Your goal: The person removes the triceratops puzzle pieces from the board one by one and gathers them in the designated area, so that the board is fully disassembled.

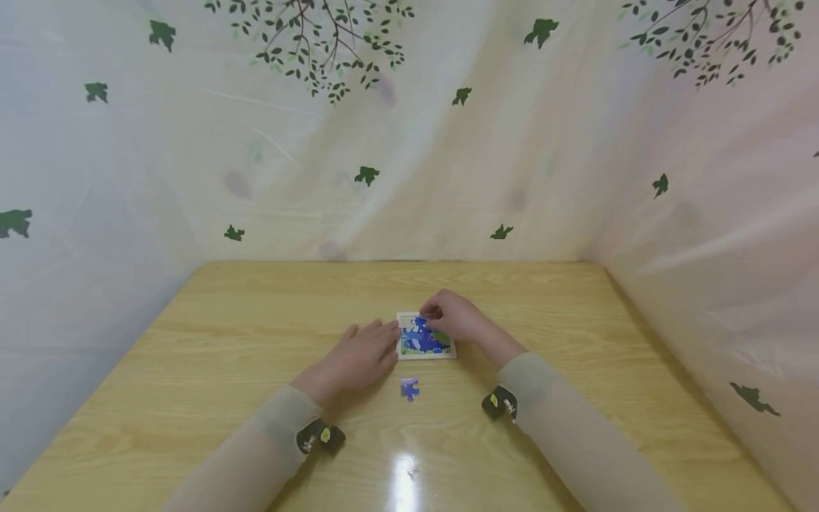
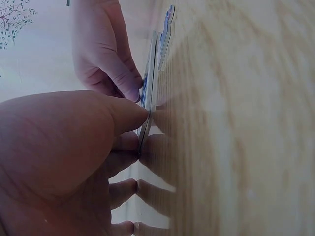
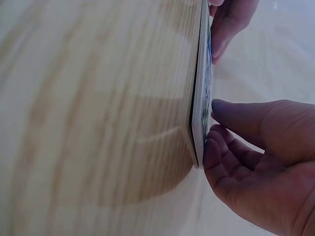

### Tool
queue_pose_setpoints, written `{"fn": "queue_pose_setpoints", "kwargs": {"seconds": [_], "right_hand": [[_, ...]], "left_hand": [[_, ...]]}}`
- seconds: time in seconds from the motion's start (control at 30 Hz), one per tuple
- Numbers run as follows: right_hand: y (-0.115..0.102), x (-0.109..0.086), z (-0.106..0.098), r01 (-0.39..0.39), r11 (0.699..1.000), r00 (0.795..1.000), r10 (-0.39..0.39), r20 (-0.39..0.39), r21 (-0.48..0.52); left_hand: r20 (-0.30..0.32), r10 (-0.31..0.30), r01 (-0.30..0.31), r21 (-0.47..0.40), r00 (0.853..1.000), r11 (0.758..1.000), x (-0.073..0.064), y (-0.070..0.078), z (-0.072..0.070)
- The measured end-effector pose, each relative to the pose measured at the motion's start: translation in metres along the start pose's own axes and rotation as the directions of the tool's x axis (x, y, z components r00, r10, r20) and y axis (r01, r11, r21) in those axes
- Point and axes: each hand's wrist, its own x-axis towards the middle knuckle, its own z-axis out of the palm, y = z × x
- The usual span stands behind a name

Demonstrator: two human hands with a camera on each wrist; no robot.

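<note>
A framed jigsaw puzzle with a blue and purple picture and a white border lies flat on the wooden table. My left hand lies along its left side with fingers extended, their tips at the border; the left thumb touches the frame's edge. Over the puzzle's upper part, my right hand has its fingers curled and pinches a small puzzle piece, mostly hidden by the fingertips. A grey patch of bare backing shows at the puzzle's upper left. One loose blue and purple piece lies in front of the frame.
The light wooden table reaches back to a pale curtain printed with green leaves, which also hangs at both sides. Small dark wrist cameras sit on both sleeves. A bright reflection shows on the near tabletop.
</note>
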Motion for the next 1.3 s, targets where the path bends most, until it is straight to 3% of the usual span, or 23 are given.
{"fn": "queue_pose_setpoints", "kwargs": {"seconds": [0.23, 0.73, 1.3], "right_hand": [[0.001, 0.001, 0.001, 0.017, 1.0, 1.0, -0.017, 0.008, -0.006], [-0.007, -0.001, 0.001, 0.076, 0.987, 0.996, -0.07, 0.049, -0.142], [-0.011, 0.002, 0.006, 0.059, 0.989, 0.998, -0.056, 0.029, -0.137]], "left_hand": [[0.007, -0.007, 0.007, -0.006, 1.0, 1.0, -0.001, 0.0, -0.001], [0.002, -0.006, 0.006, -0.002, 1.0, 1.0, 0.0, 0.0, -0.002], [0.003, -0.002, 0.002, 0.006, 1.0, 1.0, 0.001, 0.0, -0.001]]}}
